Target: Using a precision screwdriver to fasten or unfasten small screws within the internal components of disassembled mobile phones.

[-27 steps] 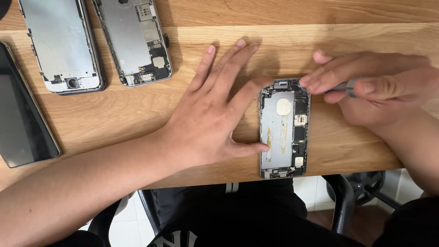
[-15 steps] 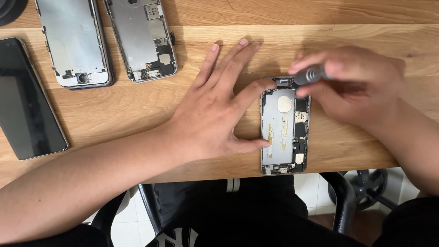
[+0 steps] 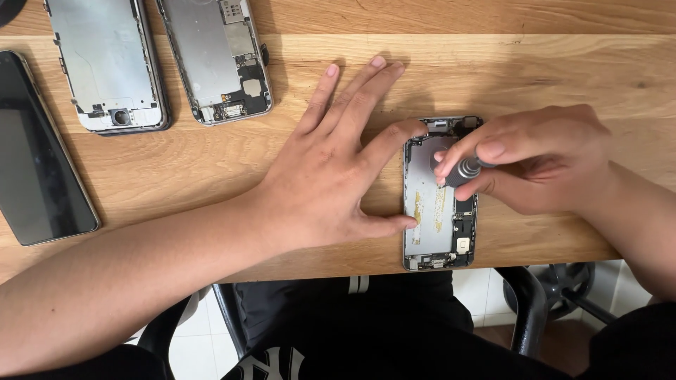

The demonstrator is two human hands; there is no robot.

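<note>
On the wooden surface (image 3: 549,63), the opened phone housing (image 3: 431,232) lies at the near edge, the left hand (image 3: 331,176) beside it with fingers spread, index and thumb touching its side, while the right hand (image 3: 542,165) has fingers clamped on a small screwdriver (image 3: 463,171) above its upper half.

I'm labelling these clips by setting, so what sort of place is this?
Probably a home or small phone-repair bench. On a wooden table lie several opened phone bodies, and the hands work on another opened phone with a small screwdriver. Tiled floor and a chair base show below.
</note>
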